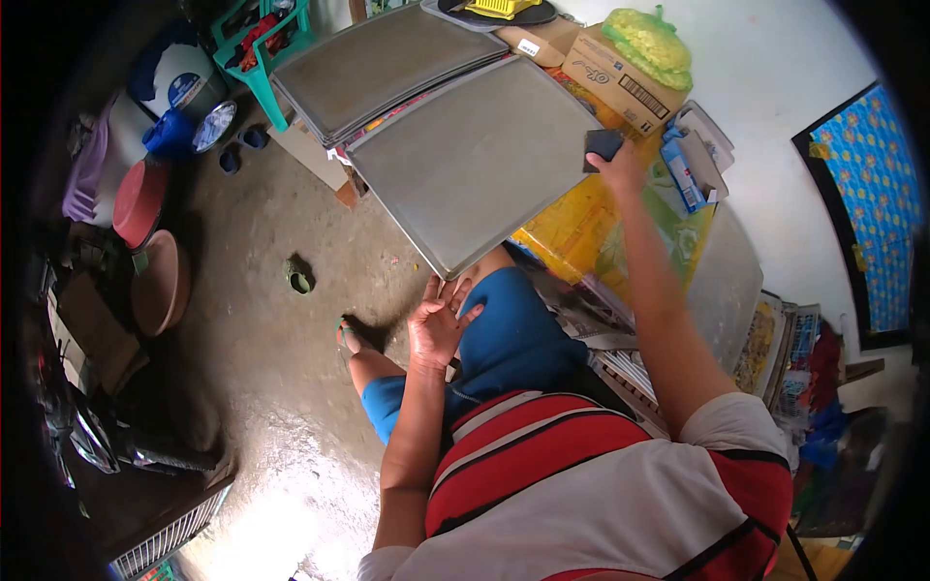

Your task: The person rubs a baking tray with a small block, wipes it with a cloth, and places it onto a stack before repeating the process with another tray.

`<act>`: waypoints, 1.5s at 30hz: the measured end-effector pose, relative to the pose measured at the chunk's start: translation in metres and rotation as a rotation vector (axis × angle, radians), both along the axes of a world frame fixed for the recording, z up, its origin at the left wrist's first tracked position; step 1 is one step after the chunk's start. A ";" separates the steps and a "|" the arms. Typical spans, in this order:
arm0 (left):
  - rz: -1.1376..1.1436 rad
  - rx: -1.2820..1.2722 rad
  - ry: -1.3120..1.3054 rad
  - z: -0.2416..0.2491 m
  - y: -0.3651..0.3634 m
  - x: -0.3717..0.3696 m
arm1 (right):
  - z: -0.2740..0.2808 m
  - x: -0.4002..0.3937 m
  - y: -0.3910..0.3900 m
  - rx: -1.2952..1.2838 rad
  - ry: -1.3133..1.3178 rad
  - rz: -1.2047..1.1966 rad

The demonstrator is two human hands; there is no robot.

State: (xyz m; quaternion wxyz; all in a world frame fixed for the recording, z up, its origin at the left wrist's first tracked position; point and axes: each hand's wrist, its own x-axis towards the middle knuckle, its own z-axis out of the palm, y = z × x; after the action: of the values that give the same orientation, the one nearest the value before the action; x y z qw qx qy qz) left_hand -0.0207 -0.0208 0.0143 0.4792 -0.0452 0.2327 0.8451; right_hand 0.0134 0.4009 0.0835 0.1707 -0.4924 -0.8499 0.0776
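A flat grey metal tray [475, 160] lies tilted in front of me, its near corner reaching over my lap. My left hand [441, 320] is palm up just under that near corner, fingers apart, the fingertips by the tray's edge. Beyond the tray's right edge, my right hand [620, 165] grips a small dark block [603, 146] between thumb and fingers. More trays are stacked [387, 63] at the upper left of this one.
Cardboard boxes [620, 82] and a yellow-green bag [654, 48] stand behind the yellow table cover [567, 232]. A green chair [266, 58] is at the upper left. Basins [160, 281] and a green slipper [299, 276] are on the left.
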 end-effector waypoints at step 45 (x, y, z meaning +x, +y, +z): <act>0.136 -0.518 0.251 -0.004 0.011 -0.021 | -0.023 -0.004 0.003 -0.056 -0.072 0.203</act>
State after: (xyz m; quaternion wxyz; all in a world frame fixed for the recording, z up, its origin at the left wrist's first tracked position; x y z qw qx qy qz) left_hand -0.0420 -0.0101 0.0101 0.3613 -0.0765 0.4948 0.7867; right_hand 0.0098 0.4038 0.0602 0.1174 -0.4107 -0.8985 0.1005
